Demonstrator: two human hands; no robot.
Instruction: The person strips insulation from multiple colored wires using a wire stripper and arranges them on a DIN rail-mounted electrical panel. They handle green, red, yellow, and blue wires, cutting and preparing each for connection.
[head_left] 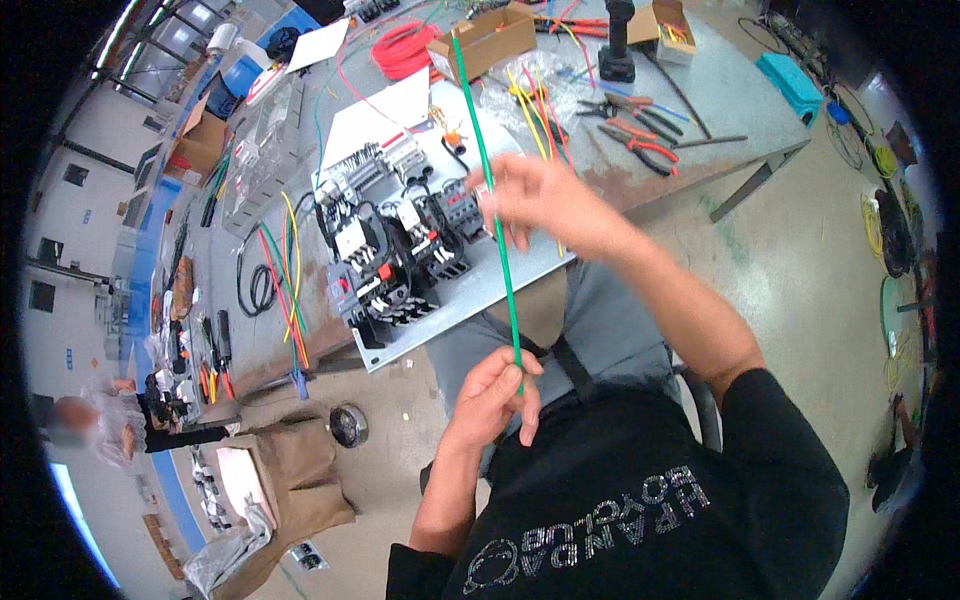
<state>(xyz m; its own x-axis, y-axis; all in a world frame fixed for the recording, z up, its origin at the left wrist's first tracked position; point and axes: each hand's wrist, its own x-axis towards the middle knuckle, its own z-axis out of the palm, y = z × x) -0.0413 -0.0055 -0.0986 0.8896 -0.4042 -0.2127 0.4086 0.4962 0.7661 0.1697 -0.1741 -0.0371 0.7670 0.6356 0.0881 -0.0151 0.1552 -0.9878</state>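
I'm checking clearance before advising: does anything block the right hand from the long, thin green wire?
Nothing visible stands between them: the right hand is right at the long, thin green wire, though contact is unclear. The left hand holds it near its lower end.

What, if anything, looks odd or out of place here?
The metal plate carrying electrical parts pokes out past the table's near edge, so it looks partly unsupported. I see no spill or clear damage.
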